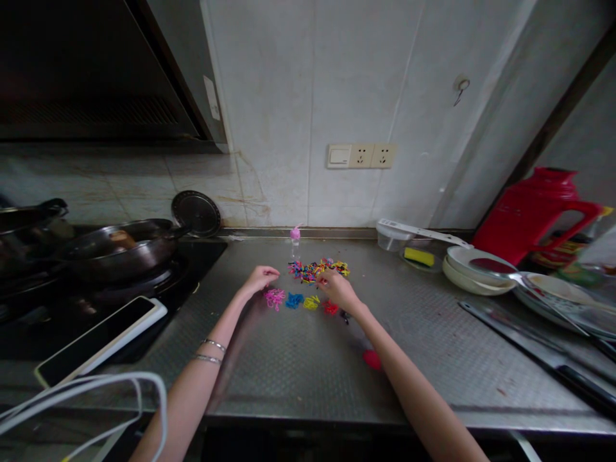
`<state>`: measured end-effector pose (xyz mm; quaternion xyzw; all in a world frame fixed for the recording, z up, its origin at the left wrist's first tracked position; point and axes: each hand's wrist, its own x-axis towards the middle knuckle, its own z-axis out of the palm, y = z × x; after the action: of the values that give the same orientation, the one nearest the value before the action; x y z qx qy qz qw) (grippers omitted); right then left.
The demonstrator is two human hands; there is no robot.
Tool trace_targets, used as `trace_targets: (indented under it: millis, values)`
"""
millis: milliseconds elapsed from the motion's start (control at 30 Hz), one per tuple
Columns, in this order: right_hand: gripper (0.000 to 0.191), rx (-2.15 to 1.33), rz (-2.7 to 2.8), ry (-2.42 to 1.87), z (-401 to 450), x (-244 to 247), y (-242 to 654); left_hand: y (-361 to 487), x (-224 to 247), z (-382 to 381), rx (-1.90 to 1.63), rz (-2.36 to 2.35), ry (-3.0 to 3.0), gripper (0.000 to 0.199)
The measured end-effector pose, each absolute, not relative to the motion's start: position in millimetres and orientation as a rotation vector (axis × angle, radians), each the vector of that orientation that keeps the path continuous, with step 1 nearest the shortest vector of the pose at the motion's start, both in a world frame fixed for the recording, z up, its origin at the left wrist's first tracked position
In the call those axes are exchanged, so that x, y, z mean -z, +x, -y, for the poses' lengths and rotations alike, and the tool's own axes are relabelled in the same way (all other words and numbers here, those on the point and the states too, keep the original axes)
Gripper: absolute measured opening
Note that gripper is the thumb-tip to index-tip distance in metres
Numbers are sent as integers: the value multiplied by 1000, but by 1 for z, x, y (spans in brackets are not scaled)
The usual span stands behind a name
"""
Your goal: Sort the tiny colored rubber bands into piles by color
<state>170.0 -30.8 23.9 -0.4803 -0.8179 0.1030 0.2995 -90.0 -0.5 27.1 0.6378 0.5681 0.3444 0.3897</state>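
A mixed heap of small coloured rubber bands (pixel 308 271) lies on the steel counter. In front of it, a row of single-colour piles runs left to right: pink bands (pixel 274 298), blue bands (pixel 294 300), yellow bands (pixel 312 302), red bands (pixel 330 307) and a few black ones (pixel 345 316). My left hand (pixel 258 279) hovers just behind the pink pile, fingers loosely bent and a little apart, with nothing visible in them. At the heap's right front, my right hand (pixel 337 289) has its fingertips pinched together; whatever is between them is too small to make out.
Behind the heap stands a small clear bottle with a pink cap (pixel 295 235). A red object (pixel 372 359) lies beside my right forearm. Bowls (pixel 474 273), a knife (pixel 520 343) and a red thermos (pixel 534 218) are at right; a pan (pixel 120 253) and phone-like device (pixel 101 337) at left.
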Motion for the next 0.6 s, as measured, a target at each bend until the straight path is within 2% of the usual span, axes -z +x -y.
trace_targets:
  millis: [267, 400, 600]
  values:
    - [19, -117, 2382, -1214, 43, -22, 133, -89, -28, 1, -868, -1463, 1682, 27]
    - [23, -112, 2416, -1145, 40, -22, 137, -92, -22, -5, -913, -1463, 1794, 22]
    - [28, -81, 2331, -1309, 35, -29, 160, -96, -17, -17, -877, -1584, 2012, 21]
